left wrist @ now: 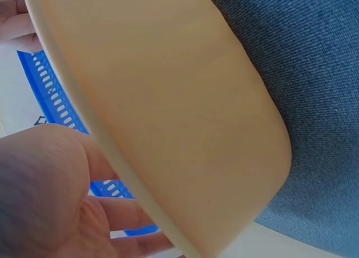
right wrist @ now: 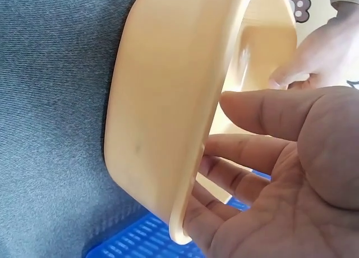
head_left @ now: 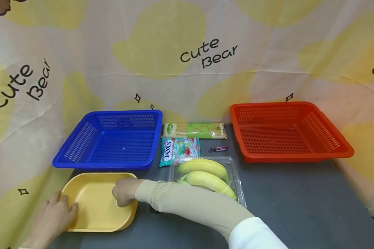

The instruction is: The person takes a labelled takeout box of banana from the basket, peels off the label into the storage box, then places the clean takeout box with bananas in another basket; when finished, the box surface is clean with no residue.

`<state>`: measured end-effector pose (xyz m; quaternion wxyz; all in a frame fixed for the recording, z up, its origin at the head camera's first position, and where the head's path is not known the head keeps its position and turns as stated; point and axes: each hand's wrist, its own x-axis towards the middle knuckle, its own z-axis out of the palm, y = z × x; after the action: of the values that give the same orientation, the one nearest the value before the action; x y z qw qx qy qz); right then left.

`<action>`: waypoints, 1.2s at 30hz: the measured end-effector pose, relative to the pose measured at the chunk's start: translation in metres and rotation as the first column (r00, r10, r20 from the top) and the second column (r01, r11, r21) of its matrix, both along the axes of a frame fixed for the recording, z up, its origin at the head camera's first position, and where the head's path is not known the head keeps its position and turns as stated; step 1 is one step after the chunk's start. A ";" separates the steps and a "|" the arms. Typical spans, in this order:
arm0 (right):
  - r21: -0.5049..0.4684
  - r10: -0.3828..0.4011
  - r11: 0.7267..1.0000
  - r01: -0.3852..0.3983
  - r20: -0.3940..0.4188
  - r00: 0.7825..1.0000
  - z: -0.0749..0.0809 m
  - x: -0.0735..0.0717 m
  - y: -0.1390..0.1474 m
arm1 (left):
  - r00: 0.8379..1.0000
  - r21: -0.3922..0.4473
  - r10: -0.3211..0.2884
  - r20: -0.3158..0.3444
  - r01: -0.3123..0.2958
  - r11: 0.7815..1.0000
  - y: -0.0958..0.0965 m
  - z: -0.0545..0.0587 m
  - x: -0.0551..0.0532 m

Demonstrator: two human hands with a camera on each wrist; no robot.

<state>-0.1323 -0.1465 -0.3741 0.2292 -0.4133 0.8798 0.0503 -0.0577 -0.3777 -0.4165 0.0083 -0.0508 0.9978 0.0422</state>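
A yellow plastic basin [head_left: 98, 207] stands at the front left of the grey table, its curved outer wall filling much of both wrist views. My left hand [head_left: 54, 214] lies over its left rim; in the left wrist view, loosely bent fingers [left wrist: 120, 213] pass behind the rim. From the right, my right hand [head_left: 124, 192] reaches over the opposite end with curled fingers. A tiny white bit shows below them in the head view. The rim hides my right fingertips in the right wrist view, so I cannot tell what they hold.
Behind the basin sits a blue basket [head_left: 124, 145]; a red basket [head_left: 277, 138] stands at right. Between them lie a noodle pack [head_left: 194, 130], a FOX'S candy bag [head_left: 180, 150] and a wrapped candy [head_left: 219, 149]. My right sleeve [head_left: 190, 200] crosses a clear box of bananas [head_left: 205, 171].
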 end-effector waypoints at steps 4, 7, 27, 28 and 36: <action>0.023 -0.032 0.999 0.032 0.000 0.999 -0.003 0.001 -0.002 | 0.999 -0.006 0.011 0.043 -0.011 1.000 0.000 -0.001 0.001; 0.047 -0.042 0.998 0.043 -0.012 0.999 -0.004 0.002 -0.004 | 0.998 -0.012 0.018 0.060 -0.018 1.000 0.001 0.000 0.002; 0.120 -0.075 0.989 0.091 -0.132 0.988 -0.016 0.013 -0.010 | 0.995 -0.019 0.026 0.094 -0.024 1.000 0.003 0.000 0.005; 0.125 -0.077 0.988 0.094 -0.131 0.988 -0.016 0.014 -0.010 | 0.995 -0.018 0.027 0.092 -0.025 1.000 0.003 0.000 0.005; 0.167 -0.121 0.975 0.145 -0.147 0.982 -0.018 0.016 -0.015 | 0.992 -0.017 0.035 0.117 -0.034 0.999 0.002 0.001 0.006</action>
<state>-0.1163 -0.1613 -0.3924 0.2073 -0.3268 0.9113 0.1409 -0.0518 -0.3761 -0.4156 0.0658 -0.0705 0.9948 0.0316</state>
